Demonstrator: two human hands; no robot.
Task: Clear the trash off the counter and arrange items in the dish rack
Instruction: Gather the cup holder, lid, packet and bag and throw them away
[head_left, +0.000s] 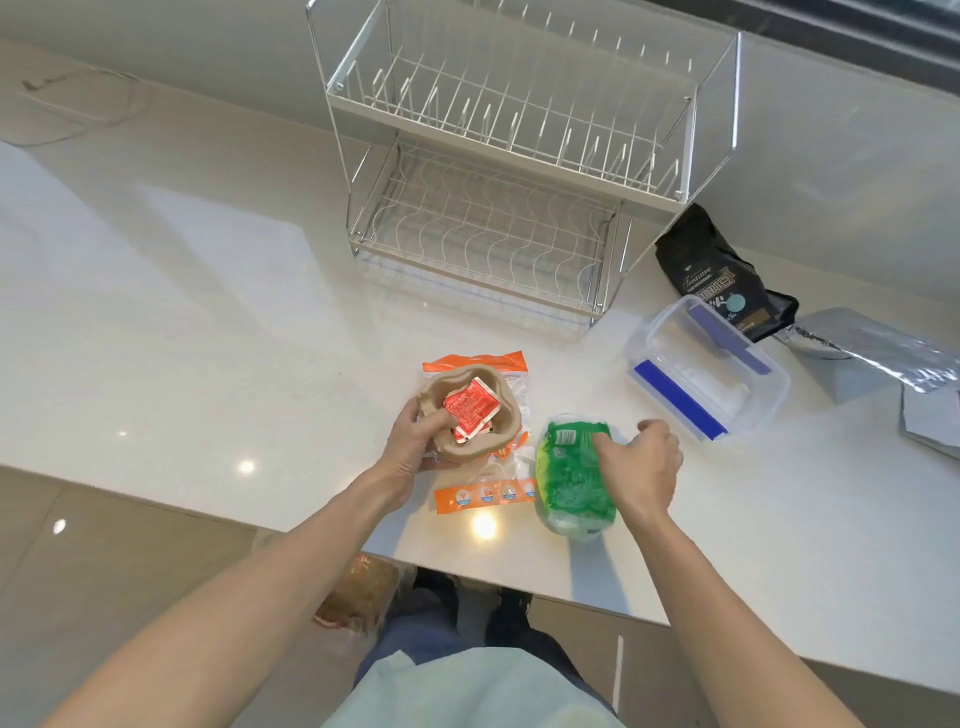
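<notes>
My left hand (415, 441) grips a brown pulp cup holder (485, 387) with red sauce packets (471, 408) inside it, my thumb pressing on the packets. Under it lies an orange and clear plastic bag (485, 493). Just to the right, my right hand (647, 462) pinches the edge of a green plastic bag (574, 483) lying on the white counter (208, 338). The white two-tier dish rack (493, 171) stands empty at the back of the counter.
A clear plastic container with blue clips (706, 369) sits right of the green bag. Behind it lie a black pouch (717, 270) and a silver foil bag (878, 358). A brown package (358, 592) rests on the floor below the counter edge.
</notes>
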